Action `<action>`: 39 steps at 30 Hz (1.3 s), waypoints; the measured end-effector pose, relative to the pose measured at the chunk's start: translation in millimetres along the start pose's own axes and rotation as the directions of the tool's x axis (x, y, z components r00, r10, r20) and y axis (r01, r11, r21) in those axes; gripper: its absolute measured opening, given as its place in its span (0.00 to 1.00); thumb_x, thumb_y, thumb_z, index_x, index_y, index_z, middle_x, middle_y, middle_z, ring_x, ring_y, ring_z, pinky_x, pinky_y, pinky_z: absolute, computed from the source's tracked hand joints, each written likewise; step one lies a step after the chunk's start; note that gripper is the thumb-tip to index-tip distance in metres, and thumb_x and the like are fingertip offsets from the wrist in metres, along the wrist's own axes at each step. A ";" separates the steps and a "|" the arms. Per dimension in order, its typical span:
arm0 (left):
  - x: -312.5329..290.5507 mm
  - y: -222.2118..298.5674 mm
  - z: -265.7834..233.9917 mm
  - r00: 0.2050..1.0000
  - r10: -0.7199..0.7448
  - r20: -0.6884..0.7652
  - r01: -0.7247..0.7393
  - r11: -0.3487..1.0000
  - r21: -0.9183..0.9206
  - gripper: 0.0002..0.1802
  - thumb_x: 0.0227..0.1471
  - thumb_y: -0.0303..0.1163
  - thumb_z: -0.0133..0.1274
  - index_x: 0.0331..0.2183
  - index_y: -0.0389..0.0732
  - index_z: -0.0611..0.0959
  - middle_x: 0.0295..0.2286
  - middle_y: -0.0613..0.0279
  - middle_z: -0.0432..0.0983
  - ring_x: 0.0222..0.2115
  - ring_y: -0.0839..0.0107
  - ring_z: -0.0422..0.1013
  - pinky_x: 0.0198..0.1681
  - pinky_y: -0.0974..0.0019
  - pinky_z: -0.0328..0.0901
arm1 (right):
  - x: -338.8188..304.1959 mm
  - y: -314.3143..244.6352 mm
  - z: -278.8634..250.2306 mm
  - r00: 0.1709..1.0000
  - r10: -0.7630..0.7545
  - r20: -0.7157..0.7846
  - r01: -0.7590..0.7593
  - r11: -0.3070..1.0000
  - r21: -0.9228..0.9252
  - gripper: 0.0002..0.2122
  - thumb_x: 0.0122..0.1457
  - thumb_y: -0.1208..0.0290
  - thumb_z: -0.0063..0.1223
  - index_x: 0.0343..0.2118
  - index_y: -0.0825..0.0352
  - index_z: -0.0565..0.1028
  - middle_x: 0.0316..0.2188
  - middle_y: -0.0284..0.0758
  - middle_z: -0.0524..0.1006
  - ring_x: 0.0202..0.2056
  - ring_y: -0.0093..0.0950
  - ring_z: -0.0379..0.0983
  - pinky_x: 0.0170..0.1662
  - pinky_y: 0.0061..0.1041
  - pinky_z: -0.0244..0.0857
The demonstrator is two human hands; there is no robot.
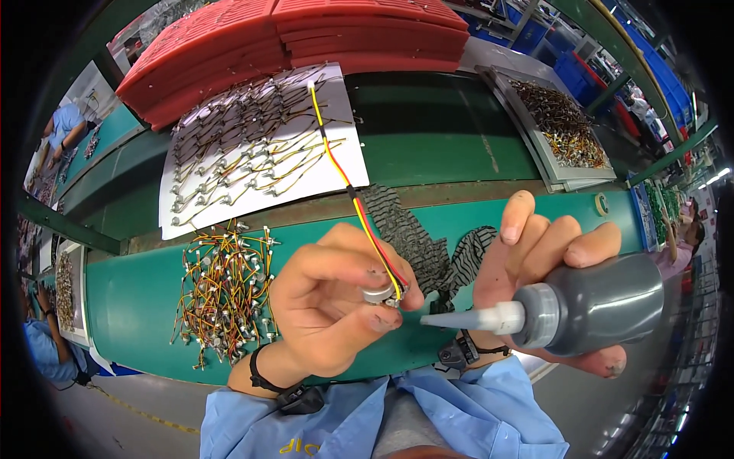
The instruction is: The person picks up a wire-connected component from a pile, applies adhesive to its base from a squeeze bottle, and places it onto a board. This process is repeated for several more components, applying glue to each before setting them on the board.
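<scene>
Between the thumb and fingers of my left hand (325,306) is a small wired metal part (376,294), round and silver. Its red, yellow and black wires (359,203) run up and away to a white connector (311,84). My right hand (527,252) is wrapped round a squeeze bottle (608,302) with dark grey contents, tipped on its side. The bottle's pale tapered nozzle (466,319) points left at the part, with a gap between them. To the left of my left hand lies a tangled pile of similar wired parts (225,291) on the green bench.
A white sheet (348,153) bearing rows of wired parts lies beyond my left hand. Red foam trays (367,30) are stacked behind it. A striped dark cloth (409,237) lies past my hands. At far right are a tray of wired parts (562,126) and a tape roll (602,203). Other people work at both sides.
</scene>
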State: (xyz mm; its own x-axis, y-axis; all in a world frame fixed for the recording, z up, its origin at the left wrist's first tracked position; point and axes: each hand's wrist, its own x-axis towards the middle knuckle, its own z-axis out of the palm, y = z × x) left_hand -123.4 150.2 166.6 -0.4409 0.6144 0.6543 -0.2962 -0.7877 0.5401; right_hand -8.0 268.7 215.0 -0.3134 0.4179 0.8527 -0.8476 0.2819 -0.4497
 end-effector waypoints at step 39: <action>-4.3 7.6 4.6 0.999 0.026 -0.032 -0.020 0.984 0.177 0.18 0.40 0.14 0.60 0.36 0.33 0.74 0.34 0.45 0.71 0.31 0.65 0.73 0.32 0.67 0.69 | -2.7 9.3 3.1 0.996 -0.083 -0.041 0.079 0.993 -0.093 0.32 0.52 0.33 0.42 0.35 0.66 0.65 0.13 0.26 0.58 0.16 0.17 0.49 0.36 0.25 0.50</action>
State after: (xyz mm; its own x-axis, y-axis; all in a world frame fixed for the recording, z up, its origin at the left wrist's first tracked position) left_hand -119.8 141.8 170.3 -0.4756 0.5917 0.6509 -0.1325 -0.7797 0.6120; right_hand -16.3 267.5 209.4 -0.2243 0.4279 0.8756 -0.8263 0.3928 -0.4037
